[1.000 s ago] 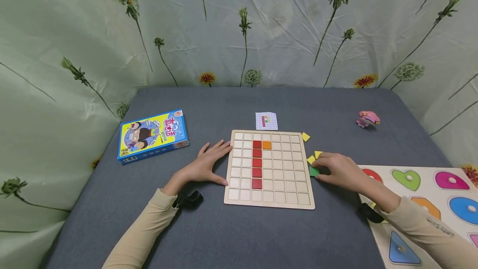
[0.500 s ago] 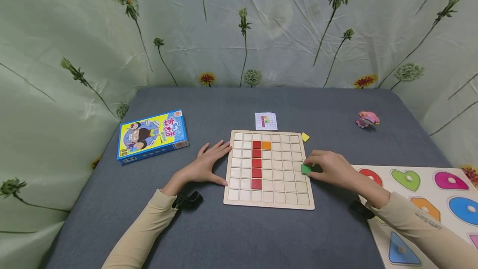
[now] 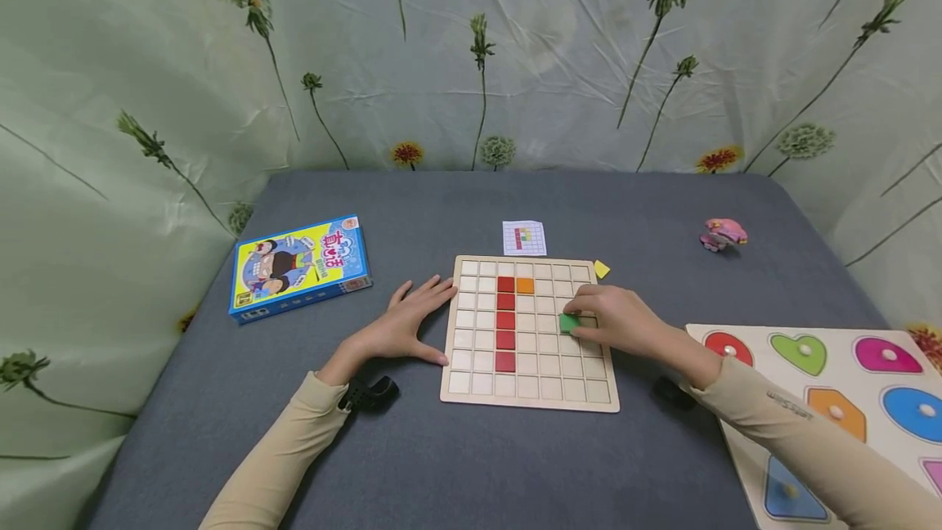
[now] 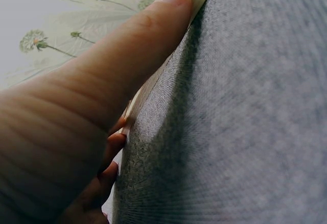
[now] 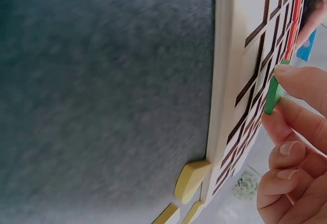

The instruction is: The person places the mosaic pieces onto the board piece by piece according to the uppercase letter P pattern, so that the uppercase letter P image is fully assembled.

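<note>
My right hand (image 3: 621,319) pinches a green square tile (image 3: 569,323) between thumb and fingertips over the right part of a wooden grid board (image 3: 530,406). In the right wrist view the green tile (image 5: 273,93) is tilted, seen nearly edge-on. Red tiles (image 3: 505,320) form a column on the board, and an orange tile (image 3: 525,285) sits right of the top one. My left hand (image 3: 405,325) is spread, with fingertips and thumb touching the board's left edge. Yellow tiles (image 5: 191,180) lie by the board's right edge; in the head view my right hand hides some.
A small printed grid card (image 3: 524,238) lies behind the board. A blue and yellow box (image 3: 302,268) is at the left, a pink toy (image 3: 724,233) at the back right. My right forearm passes over a knobbed shape puzzle (image 3: 817,440).
My right hand has picked the green tile up from beside the board and carried it left over the grid. My left hand has stayed in place.
</note>
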The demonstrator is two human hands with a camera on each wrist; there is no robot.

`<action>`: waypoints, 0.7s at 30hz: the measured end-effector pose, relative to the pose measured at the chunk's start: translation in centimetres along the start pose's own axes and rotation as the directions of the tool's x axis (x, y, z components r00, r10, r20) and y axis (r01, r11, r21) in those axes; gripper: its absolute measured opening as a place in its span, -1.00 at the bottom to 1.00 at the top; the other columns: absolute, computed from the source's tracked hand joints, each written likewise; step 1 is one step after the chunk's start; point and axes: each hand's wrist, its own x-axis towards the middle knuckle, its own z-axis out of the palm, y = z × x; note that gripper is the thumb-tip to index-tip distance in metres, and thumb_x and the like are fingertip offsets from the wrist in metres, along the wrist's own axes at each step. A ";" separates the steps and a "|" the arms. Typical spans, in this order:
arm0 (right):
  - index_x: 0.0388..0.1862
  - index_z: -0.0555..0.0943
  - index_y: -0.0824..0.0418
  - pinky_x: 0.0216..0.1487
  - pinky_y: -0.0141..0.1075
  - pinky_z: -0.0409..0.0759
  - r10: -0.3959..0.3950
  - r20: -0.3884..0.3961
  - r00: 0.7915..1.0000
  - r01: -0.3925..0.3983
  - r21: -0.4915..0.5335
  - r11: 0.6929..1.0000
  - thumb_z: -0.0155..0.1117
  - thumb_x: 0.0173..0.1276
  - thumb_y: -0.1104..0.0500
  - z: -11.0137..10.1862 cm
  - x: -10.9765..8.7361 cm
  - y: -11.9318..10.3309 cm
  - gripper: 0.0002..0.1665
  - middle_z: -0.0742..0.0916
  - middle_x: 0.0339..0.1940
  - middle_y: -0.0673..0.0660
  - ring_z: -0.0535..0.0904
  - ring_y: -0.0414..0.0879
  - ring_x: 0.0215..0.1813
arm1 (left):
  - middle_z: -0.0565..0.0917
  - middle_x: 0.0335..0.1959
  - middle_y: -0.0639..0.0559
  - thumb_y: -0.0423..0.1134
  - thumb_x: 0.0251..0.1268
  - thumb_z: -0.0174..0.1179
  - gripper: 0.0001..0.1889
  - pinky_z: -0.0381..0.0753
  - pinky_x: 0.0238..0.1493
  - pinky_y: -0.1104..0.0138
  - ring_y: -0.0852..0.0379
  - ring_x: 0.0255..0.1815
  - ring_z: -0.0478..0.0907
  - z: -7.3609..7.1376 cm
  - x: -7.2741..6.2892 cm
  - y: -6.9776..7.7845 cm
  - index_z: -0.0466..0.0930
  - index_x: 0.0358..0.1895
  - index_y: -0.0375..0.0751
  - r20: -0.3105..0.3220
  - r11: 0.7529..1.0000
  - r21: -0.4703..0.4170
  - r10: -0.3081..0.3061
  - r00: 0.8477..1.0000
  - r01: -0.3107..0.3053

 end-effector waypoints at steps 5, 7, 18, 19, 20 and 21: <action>-0.24 0.71 0.15 -0.39 -0.44 0.45 -0.005 0.008 1.000 0.005 0.015 1.000 0.42 0.05 0.16 0.3 0.7 -0.3 -0.76 0.68 -0.34 -0.04 0.50 -0.29 -0.36 | 0.04 0.53 -0.08 0.12 -0.15 0.45 0.10 -0.37 0.42 -0.21 -0.13 0.57 -0.19 0.0 0.0 0.1 0.02 0.48 -0.13 0.005 1.000 -0.003 -0.004 1.000 0.004; -0.24 0.70 0.15 -0.40 -0.44 0.43 -0.010 0.009 1.000 0.010 0.018 1.000 0.41 0.04 0.17 0.5 0.9 -0.3 -0.76 0.67 -0.35 -0.04 0.48 -0.29 -0.36 | 0.04 0.53 -0.08 0.12 -0.15 0.45 0.10 -0.37 0.42 -0.21 -0.13 0.57 -0.19 -0.1 0.1 0.0 0.02 0.48 -0.13 0.005 1.000 -0.003 -0.005 1.000 0.005; -0.25 0.70 0.13 -0.31 -0.37 0.52 -0.041 0.000 0.999 0.041 0.008 0.999 0.43 0.06 0.13 0.9 2.0 -1.2 -0.76 0.68 -0.34 -0.04 0.53 -0.25 -0.31 | 0.05 0.53 -0.08 0.12 -0.16 0.44 0.11 -0.37 0.42 -0.20 -0.13 0.57 -0.19 -0.1 0.1 0.1 0.02 0.48 -0.13 0.006 1.000 -0.004 -0.006 1.000 0.006; -0.25 0.71 0.12 -0.29 -0.36 0.53 -0.038 0.005 0.999 0.038 0.008 0.999 0.43 0.07 0.12 1.0 2.1 -1.3 -0.76 0.69 -0.33 -0.04 0.54 -0.25 -0.30 | 0.05 0.53 -0.09 0.12 -0.16 0.44 0.11 -0.37 0.42 -0.21 -0.13 0.57 -0.19 -0.1 0.1 0.1 0.02 0.48 -0.13 0.006 1.000 -0.005 -0.006 1.000 0.006; -0.24 0.71 0.12 -0.28 -0.36 0.53 -0.036 0.011 0.999 0.035 0.006 0.999 0.43 0.07 0.12 1.0 2.2 -1.3 -0.76 0.69 -0.33 -0.05 0.54 -0.25 -0.30 | 0.05 0.53 -0.09 0.12 -0.16 0.44 0.11 -0.38 0.42 -0.21 -0.13 0.57 -0.19 -0.1 0.1 0.1 0.02 0.48 -0.13 0.006 1.000 -0.007 -0.006 1.000 0.006; -0.24 0.71 0.12 -0.27 -0.36 0.54 -0.035 0.015 0.999 0.035 0.004 0.999 0.43 0.07 0.12 1.1 2.4 -1.4 -0.76 0.69 -0.33 -0.05 0.54 -0.25 -0.29 | 0.04 0.53 -0.09 0.12 -0.16 0.44 0.11 -0.38 0.42 -0.21 -0.13 0.57 -0.19 -0.1 0.0 0.1 0.02 0.48 -0.13 0.007 1.000 -0.007 -0.007 1.000 0.007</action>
